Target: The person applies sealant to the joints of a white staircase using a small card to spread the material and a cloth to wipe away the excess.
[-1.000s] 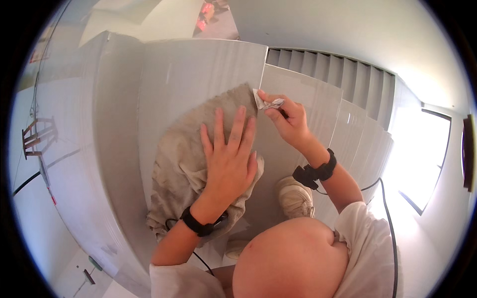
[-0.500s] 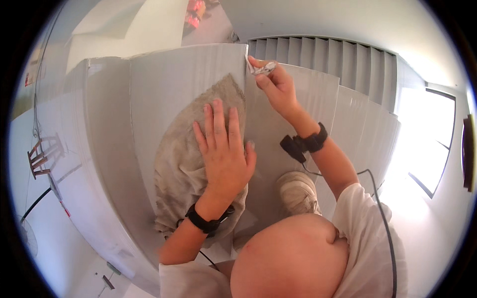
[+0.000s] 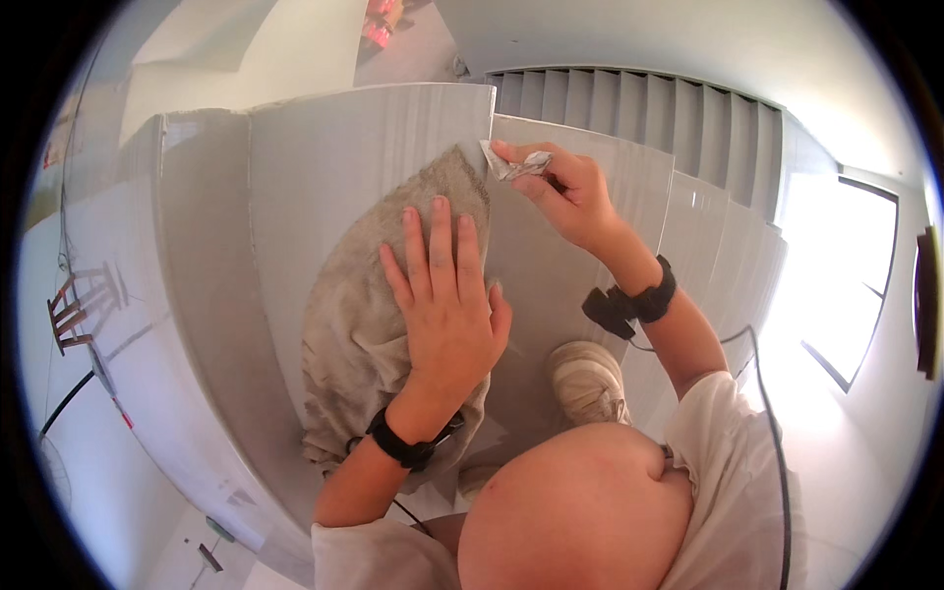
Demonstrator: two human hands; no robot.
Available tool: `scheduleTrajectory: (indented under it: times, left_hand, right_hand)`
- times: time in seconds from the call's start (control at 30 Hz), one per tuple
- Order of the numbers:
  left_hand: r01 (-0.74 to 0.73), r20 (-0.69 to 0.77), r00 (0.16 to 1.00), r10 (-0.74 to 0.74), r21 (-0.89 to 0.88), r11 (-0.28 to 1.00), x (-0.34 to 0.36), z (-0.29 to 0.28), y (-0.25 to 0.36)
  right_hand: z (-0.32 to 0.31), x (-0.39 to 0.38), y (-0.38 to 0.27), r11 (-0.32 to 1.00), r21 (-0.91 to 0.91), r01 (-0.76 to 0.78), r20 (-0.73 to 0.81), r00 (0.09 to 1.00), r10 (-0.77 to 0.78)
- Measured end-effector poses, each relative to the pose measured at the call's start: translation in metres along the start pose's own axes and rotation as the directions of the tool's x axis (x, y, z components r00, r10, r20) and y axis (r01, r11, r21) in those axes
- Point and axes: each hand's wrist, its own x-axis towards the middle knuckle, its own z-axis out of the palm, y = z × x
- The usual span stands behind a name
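Note:
My left hand [image 3: 447,310] lies flat with its fingers spread on a worn grey-beige cloth [image 3: 344,285]. The cloth rests on a grey stair step [image 3: 285,177], its pointed corner close to the step's edge. Between the thumb and fingers of my right hand [image 3: 578,202] is a crumpled piece of whitish paper [image 3: 513,164]; its exact kind I cannot make out. One side of the paper is at the upright edge of the step, though whether it touches is unclear.
Lower grey steps [image 3: 713,211] go down to the right. A beige shoe [image 3: 585,379] stands on the step below. A black cable [image 3: 772,423] runs from my right wrist strap. Slatted grey panels [image 3: 629,118] lie beyond, and a small wooden stool [image 3: 71,315] stands far left.
My right hand has moved slightly down and to the right with the paper, which now shows more of its surface. My left hand stays on the cloth.

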Motion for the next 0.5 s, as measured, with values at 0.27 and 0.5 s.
scheduleTrajectory:
  times: [0.27,0.5]
  left_hand:
    - [-0.001,0.004,1.0,0.001,0.006,1.0,0.001,-0.001,0.004]
    - [-0.01,0.002,1.0,0.01,0.001,1.0,0.003,-0.001,0.006]
  right_hand:
    - [-0.019,0.014,-0.015,0.986,-0.162,0.049,0.075,0.996,-0.038]
    - [-0.033,0.033,-0.017,0.972,-0.223,-0.068,-0.047,0.997,0.059]
